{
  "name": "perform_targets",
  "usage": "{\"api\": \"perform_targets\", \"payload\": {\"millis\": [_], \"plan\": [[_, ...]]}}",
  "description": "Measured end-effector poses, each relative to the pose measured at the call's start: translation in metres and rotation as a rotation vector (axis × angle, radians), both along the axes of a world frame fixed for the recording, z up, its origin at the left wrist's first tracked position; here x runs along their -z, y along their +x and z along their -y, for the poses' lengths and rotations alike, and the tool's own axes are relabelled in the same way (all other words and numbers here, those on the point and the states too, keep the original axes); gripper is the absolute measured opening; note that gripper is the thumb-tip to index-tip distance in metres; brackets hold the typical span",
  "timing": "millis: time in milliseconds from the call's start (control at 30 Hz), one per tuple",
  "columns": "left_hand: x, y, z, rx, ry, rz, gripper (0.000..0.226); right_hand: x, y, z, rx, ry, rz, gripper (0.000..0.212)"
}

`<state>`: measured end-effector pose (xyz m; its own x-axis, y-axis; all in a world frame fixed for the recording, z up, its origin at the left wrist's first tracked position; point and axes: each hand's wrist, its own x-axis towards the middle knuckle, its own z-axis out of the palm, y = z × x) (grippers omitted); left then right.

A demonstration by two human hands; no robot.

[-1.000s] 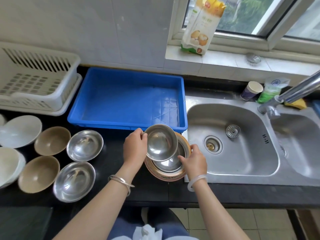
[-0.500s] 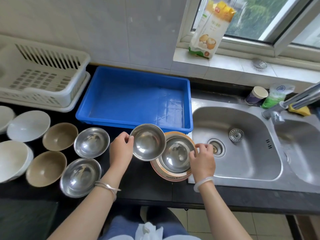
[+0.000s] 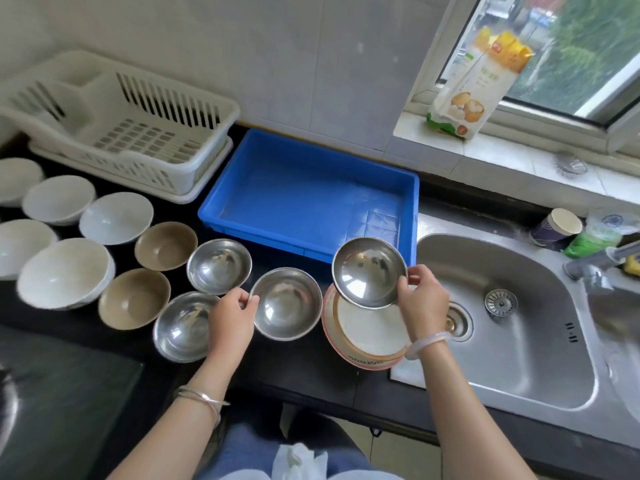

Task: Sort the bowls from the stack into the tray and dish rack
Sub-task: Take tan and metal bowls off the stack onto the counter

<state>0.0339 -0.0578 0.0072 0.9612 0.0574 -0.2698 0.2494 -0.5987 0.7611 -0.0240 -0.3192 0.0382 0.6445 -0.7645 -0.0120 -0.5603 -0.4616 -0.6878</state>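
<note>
My left hand point(image 3: 232, 318) grips the left rim of a steel bowl point(image 3: 286, 303) that rests on the black counter. My right hand point(image 3: 423, 299) holds a second steel bowl point(image 3: 369, 271) by its right rim, tilted and lifted above an orange-rimmed bowl with a white inside point(image 3: 367, 336) at the sink's edge. The blue tray point(image 3: 410, 199) lies empty behind them. The white dish rack point(image 3: 131, 133) stands empty at the back left.
Two more steel bowls point(image 3: 219, 265) point(image 3: 183, 326), two tan bowls point(image 3: 165, 245) point(image 3: 134, 298) and several white bowls point(image 3: 64, 271) are spread on the counter at left. The steel sink point(image 3: 512, 323) lies to the right, with a paper cup point(image 3: 557, 226) behind it.
My left hand carried a steel bowl left and set it on the counter. My right hand lifted the following steel bowl off the orange-rimmed bowl. The camera view shifted left.
</note>
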Motion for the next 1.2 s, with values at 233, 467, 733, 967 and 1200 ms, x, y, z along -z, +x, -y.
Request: {"api": "perform_targets", "payload": {"millis": [233,467,733,967,1200], "plan": [[0.012,-0.034,-0.023,-0.129,0.001,-0.054,0.018,0.009,0.049,-0.047,-0.235,0.152,-0.14,0.014],[0.03,-0.053,-0.029,-0.245,0.046,-0.095,0.024,0.021,0.081,-0.079,-0.386,0.045,-0.316,0.02],[0.043,-0.057,-0.028,-0.307,0.049,-0.12,0.027,0.034,0.098,-0.091,-0.473,0.017,-0.519,0.009],[0.047,-0.058,-0.029,-0.35,-0.004,-0.148,0.017,0.042,0.108,-0.094,-0.472,0.018,-0.589,0.019],[0.045,-0.062,-0.029,-0.382,-0.029,-0.134,0.007,0.043,0.111,-0.095,-0.48,0.009,-0.61,0.022]]}}
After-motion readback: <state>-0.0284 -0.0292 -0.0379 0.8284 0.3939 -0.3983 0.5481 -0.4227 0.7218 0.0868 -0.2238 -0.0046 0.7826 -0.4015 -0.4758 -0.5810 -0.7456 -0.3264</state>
